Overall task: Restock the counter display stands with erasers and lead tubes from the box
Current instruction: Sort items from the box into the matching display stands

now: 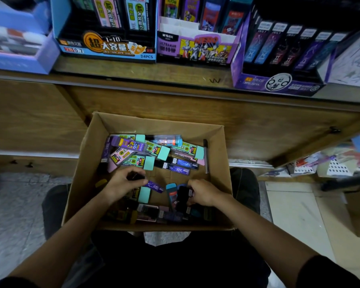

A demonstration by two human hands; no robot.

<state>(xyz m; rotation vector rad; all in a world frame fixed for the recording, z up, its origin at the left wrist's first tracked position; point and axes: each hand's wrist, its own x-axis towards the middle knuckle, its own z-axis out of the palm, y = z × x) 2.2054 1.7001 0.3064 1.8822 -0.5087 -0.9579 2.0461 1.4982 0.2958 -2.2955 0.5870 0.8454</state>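
An open cardboard box [218, 163] rests on my lap, holding several loose lead tubes with teal caps, purple and pink ones among them. My left hand [124, 182] is inside the box at its left, closed on dark purple lead tubes [152, 186] that stick out to the right. My right hand [204, 194] is down in the box's right part, fingers curled around a dark lead tube [183, 195]. On the counter above stand the display stands: a blue one [106, 48], an Ultraman one [197, 48] and a purple one [279, 80].
A wooden counter edge [175, 80] runs across above the box, with cabinet doors below. A black pen [205, 156] lies along the box's right wall. A blue tray [19, 48] sits at far left, more stationery on the floor at right.
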